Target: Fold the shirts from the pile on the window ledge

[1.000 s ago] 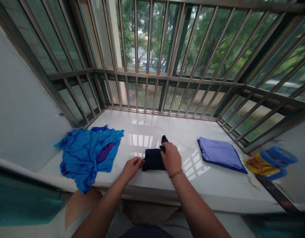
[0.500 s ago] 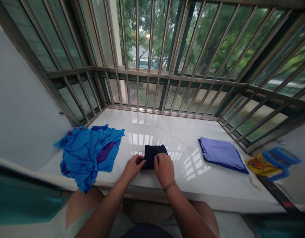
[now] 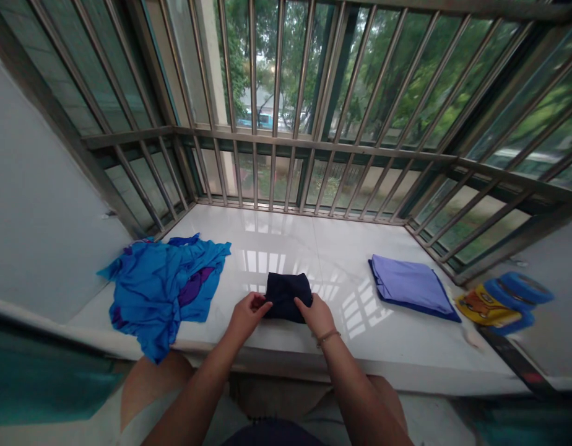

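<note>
My left hand (image 3: 247, 317) and right hand (image 3: 317, 316) pinch, fingers closed, the near corners of a folded navy cloth (image 3: 286, 296), lying flat near the front edge of the white marble sill (image 3: 332, 260), between a crumpled blue shirt (image 3: 160, 291) and a folded lilac cloth (image 3: 409, 287).

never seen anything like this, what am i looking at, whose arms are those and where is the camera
Those are a real person's bare arms, not a machine. All three pictures come from one camera worn on their head, looking forward and down at their hands. In the latest picture, the left hand and right hand hold opposite sides of a folded dark navy cloth. It lies on a polished white ledge beneath a barred window. To its left is a crumpled blue garment, and to its right is a folded lavender cloth.
</note>
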Demonstrator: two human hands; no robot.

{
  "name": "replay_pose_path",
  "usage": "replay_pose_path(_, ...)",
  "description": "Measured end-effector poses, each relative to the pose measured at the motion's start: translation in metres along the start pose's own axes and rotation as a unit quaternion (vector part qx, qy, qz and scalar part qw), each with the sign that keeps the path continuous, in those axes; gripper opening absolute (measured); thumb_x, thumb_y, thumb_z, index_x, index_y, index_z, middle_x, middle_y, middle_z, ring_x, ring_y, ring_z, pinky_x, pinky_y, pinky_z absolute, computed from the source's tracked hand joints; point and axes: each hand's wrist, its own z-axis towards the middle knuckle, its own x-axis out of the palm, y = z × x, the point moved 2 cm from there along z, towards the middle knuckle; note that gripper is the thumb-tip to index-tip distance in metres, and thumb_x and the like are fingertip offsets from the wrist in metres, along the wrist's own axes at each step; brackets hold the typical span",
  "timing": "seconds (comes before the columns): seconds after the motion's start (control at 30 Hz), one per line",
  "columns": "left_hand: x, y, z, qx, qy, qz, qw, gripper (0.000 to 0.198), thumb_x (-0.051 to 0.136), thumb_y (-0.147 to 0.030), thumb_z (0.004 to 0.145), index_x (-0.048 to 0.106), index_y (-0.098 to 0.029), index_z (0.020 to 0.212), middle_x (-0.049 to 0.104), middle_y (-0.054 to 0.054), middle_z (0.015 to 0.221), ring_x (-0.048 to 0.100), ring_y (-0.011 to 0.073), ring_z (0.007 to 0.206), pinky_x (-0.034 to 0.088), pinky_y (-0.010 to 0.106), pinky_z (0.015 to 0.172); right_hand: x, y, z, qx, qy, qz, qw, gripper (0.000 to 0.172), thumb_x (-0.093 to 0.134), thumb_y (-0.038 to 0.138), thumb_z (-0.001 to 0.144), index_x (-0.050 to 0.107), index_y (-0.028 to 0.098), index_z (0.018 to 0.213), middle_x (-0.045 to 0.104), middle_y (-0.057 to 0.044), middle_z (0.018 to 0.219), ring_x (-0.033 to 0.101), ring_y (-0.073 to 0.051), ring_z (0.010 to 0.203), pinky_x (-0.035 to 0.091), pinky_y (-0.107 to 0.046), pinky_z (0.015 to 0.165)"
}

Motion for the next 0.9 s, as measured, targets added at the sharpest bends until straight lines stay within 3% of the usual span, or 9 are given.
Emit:
replay_pose_path(0.13,0.003,0.006,0.005,-0.021,0.043,-0.070,0.996,0.044,0.087,-0.053,0.072,0.071,-0.022,0.098,0.078,0.004,0.092,0.077,0.0245,0.087,0.060,0.036,0.080,0.010,0.010,-0.007,0.028,0.017,0.180,0.983,0.052,0.067,0.064,0.095,0.071,0.017,0.116,0.082,-0.016,0.112,0.078,-0.032,0.111,0.061,-0.043,0.096)
replay_pose_path(0.3,0.004,0.003,0.006,-0.051,0.026,-0.180,0.982,0.046,0.086,-0.054,0.070,0.063,-0.022,0.092,0.075,0.002,0.088,0.075,0.0219,0.086,0.059,0.034,0.080,0.028,0.021,-0.018,0.113,0.135,0.489,0.855,0.057,0.072,0.058,0.094,0.067,0.018,0.134,0.083,-0.014,0.112,0.082,-0.031,0.104,0.067,-0.043,0.085)
replay_pose_path(0.4,0.008,0.001,-0.001,-0.102,0.022,-0.267,0.958,0.045,0.087,-0.050,0.069,0.058,-0.023,0.091,0.072,0.001,0.089,0.072,0.0189,0.083,0.057,0.031,0.077,0.030,0.018,-0.022,0.148,0.125,0.529,0.826,0.054,0.081,0.049,0.088,0.070,0.016,0.129,0.084,-0.016,0.106,0.083,-0.034,0.099,0.069,-0.043,0.079)
replay_pose_path(0.53,0.013,0.004,-0.007,-0.137,0.032,-0.317,0.938,0.039,0.085,-0.041,0.070,0.056,-0.024,0.091,0.073,0.002,0.093,0.074,0.0195,0.086,0.058,0.031,0.074,0.027,0.009,-0.023,0.138,0.102,0.520,0.837,0.058,0.083,0.051,0.084,0.071,0.014,0.127,0.083,-0.017,0.109,0.082,-0.034,0.102,0.069,-0.042,0.081)
replay_pose_path(0.6,0.011,0.003,-0.008,-0.157,0.032,-0.245,0.956,0.030,0.079,-0.038,0.074,0.058,-0.023,0.090,0.073,0.003,0.088,0.075,0.0227,0.084,0.061,0.035,0.075,0.024,0.003,-0.023,0.112,0.089,0.477,0.867,0.059,0.083,0.054,0.083,0.073,0.016,0.127,0.083,-0.015,0.112,0.081,-0.034,0.107,0.068,-0.042,0.085)
replay_pose_path(0.67,0.007,-0.005,-0.009,-0.138,-0.008,-0.118,0.983,0.019,0.072,-0.033,0.080,0.062,-0.022,0.092,0.074,0.006,0.090,0.076,0.0275,0.090,0.063,0.044,0.083,0.022,-0.002,-0.022,0.077,0.058,0.400,0.912,0.057,0.083,0.054,0.082,0.075,0.017,0.124,0.083,-0.014,0.115,0.079,-0.034,0.113,0.066,-0.043,0.093)
replay_pose_path(0.77,0.011,-0.036,-0.015,0.046,-0.075,0.060,0.994,0.026,0.056,-0.024,0.094,0.069,-0.021,0.117,0.075,0.015,0.129,0.070,0.0324,0.129,0.054,0.055,0.114,0.021,-0.002,-0.023,0.034,0.007,0.286,0.958,0.054,0.082,0.048,0.081,0.075,0.016,0.124,0.082,-0.014,0.122,0.077,-0.034,0.119,0.060,-0.045,0.106)
replay_pose_path(0.83,0.027,-0.058,-0.020,0.188,-0.034,0.131,0.973,0.041,0.044,-0.022,0.103,0.066,-0.022,0.138,0.063,0.014,0.156,0.054,0.0289,0.152,0.040,0.055,0.130,0.024,0.002,-0.024,0.012,0.000,0.250,0.968,0.058,0.080,0.044,0.082,0.072,0.015,0.132,0.080,-0.015,0.127,0.076,-0.034,0.120,0.059,-0.044,0.107)
replay_pose_path(0.9,0.048,-0.067,-0.022,0.258,0.042,0.187,0.947,0.047,0.040,-0.025,0.109,0.061,-0.023,0.151,0.056,0.012,0.166,0.046,0.0278,0.159,0.032,0.057,0.135,0.028,0.007,-0.026,-0.009,0.011,0.220,0.975,0.059,0.074,0.044,0.088,0.069,0.016,0.139,0.079,-0.015,0.131,0.076,-0.032,0.121,0.059,-0.041,0.104)
